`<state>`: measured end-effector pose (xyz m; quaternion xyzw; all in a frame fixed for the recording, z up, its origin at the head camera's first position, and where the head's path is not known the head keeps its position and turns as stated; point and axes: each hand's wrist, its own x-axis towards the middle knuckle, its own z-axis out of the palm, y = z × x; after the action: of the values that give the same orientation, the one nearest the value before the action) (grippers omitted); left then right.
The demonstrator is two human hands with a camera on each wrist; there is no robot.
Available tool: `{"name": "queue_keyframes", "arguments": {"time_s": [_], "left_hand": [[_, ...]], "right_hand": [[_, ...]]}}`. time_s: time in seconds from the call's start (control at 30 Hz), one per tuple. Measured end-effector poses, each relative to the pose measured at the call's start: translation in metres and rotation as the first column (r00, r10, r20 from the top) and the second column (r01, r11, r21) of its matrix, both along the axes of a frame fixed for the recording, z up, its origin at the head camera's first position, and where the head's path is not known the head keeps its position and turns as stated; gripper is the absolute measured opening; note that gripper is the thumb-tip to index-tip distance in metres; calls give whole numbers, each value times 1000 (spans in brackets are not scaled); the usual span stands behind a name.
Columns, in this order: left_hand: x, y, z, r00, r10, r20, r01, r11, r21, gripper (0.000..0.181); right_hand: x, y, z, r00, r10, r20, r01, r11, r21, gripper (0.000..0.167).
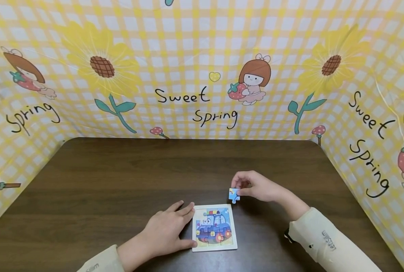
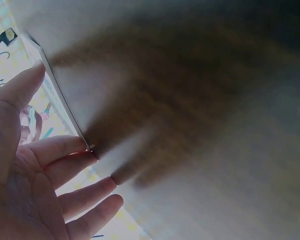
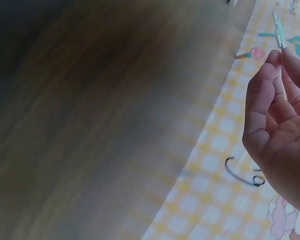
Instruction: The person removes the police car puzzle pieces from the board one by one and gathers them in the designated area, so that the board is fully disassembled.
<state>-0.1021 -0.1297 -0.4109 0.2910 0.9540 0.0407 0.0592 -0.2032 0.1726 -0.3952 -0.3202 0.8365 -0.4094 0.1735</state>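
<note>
A square jigsaw puzzle in a white tray (image 1: 234, 234) lies on the table, showing a blue cartoon car with a red and yellow roof light. My left hand (image 1: 162, 230) touches the tray's left side with thumb and fingertips, its fingers spread and fairly straight; the left wrist view shows the same hand (image 2: 45, 165) against the tray's thin edge (image 2: 65, 100). Beyond the tray's top right corner, my right hand (image 1: 256, 185) pinches a blue puzzle piece (image 1: 233, 194) between thumb and fingers. In the right wrist view this piece (image 3: 279, 31) appears edge-on above the fingertips.
The dark brown wooden table (image 1: 137, 166) extends behind and to both sides of the tray. Yellow checked cloth (image 1: 188, 49) with flowers and "Sweet Spring" lettering stands around its back and sides.
</note>
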Motion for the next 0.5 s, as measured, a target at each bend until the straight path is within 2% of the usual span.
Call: {"name": "queue_keyframes", "arguments": {"time_s": [0.23,0.5], "left_hand": [[0,0,1,1000,4,18,-4,1000,-9,85],[-1,1,3,1000,-2,10,2,1000,-13,84]], "right_hand": [[-2,20,-8,999,-5,36,4,1000,22,8],[-1,27,-11,998,11,65,-17,995,97,10]]}}
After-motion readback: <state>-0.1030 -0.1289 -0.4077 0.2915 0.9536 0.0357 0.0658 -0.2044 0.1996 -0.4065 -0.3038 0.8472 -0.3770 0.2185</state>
